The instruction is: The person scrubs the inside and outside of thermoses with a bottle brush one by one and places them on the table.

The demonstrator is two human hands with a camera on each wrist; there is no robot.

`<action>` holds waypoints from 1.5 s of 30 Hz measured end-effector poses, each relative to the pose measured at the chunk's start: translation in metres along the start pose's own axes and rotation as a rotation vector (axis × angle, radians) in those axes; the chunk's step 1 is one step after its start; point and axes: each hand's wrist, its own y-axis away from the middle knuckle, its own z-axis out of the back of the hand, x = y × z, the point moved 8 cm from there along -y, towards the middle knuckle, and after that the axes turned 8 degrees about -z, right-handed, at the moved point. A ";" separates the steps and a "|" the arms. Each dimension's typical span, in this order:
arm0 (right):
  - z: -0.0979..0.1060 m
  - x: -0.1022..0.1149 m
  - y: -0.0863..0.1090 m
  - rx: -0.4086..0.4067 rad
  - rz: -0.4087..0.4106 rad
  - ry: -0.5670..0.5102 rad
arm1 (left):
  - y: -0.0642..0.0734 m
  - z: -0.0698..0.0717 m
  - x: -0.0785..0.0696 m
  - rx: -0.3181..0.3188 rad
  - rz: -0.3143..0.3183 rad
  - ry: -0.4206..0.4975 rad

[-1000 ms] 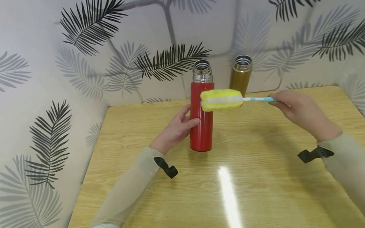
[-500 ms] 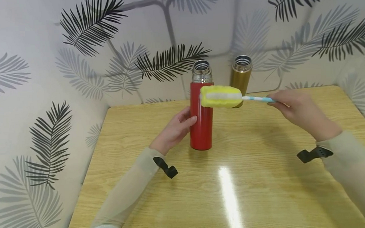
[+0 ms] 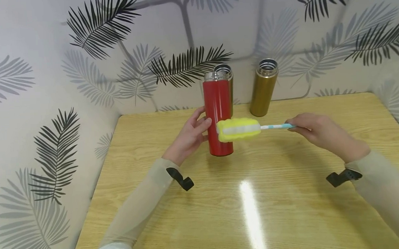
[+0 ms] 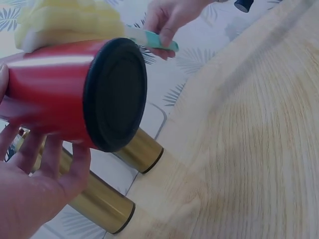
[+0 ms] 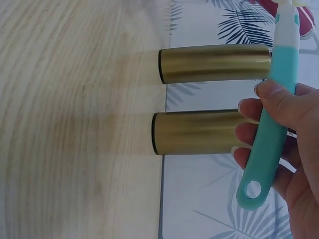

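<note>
My left hand grips a red thermos flask by its side, thumb toward me. The flask is lidless, with a steel neck at the top, and in the left wrist view its dark base hangs clear of the table. In my right hand is the turquoise handle of a bottle brush, pinched near its end in the head view. The brush's yellow sponge head lies level across the front of the flask's lower half; whether they touch I cannot tell.
Two gold thermos flasks stand upright without lids at the table's back edge. One gold flask is right of the red one; the other is partly hidden behind it. A leaf-patterned wall rises behind the wooden table.
The red flask has moved slightly up and left in the head view, showing more of the gold flask behind it. The brush has gone from its upper body down to its lower half.
</note>
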 end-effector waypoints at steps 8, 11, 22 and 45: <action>-0.009 0.003 0.006 0.050 0.027 -0.026 | 0.003 0.002 -0.005 -0.035 -0.045 0.099; -0.011 0.004 0.007 0.066 0.030 -0.032 | 0.004 0.003 -0.005 -0.035 -0.043 0.126; 0.003 -0.006 0.002 0.009 -0.034 -0.011 | 0.007 -0.001 -0.003 0.039 -0.029 0.138; 0.032 -0.012 -0.024 -0.097 -0.152 0.086 | 0.007 -0.014 0.002 0.072 0.079 -0.061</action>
